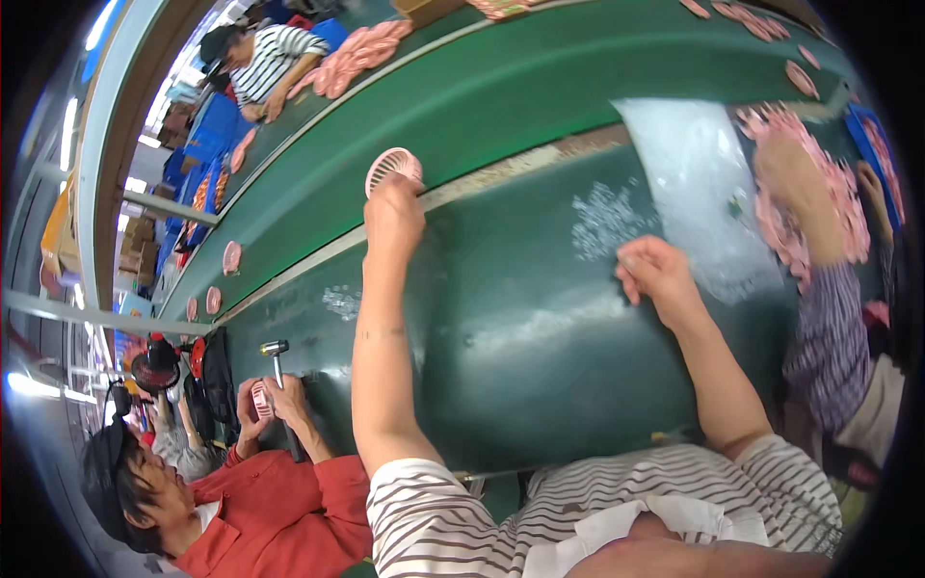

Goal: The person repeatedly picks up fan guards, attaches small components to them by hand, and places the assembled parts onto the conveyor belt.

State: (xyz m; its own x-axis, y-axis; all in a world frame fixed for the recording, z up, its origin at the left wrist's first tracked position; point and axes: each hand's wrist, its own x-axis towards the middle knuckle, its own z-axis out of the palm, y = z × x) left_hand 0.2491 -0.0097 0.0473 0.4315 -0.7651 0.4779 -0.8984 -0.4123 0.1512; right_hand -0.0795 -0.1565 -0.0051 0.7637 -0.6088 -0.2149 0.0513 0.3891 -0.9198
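Note:
My left hand (pixel 393 217) reaches out over the near edge of the green conveyor belt. It is closed on a pink slatted plastic part (pixel 405 162) with a rounded rim. Over the dark green worktable (pixel 540 376), my right hand (pixel 658 277) is closed, thumb and fingers drawn together. Whatever lies between its fingertips, if anything, is too small to make out. Just beyond those fingers is a scattered pile of small clear plastic pieces (pixel 602 220). A large clear plastic bag (pixel 679 164) lies to the right of the pile.
A strip (pixel 530 164) separates worktable and green belt (pixel 501 101). Left, a person in red holds a hammer (pixel 277 354) and a pink part (pixel 261 398), near more clear pieces (pixel 340 302). Right, another person's hand (pixel 792 171) touches piled pink parts (pixel 838 193). Someone sits across the belt.

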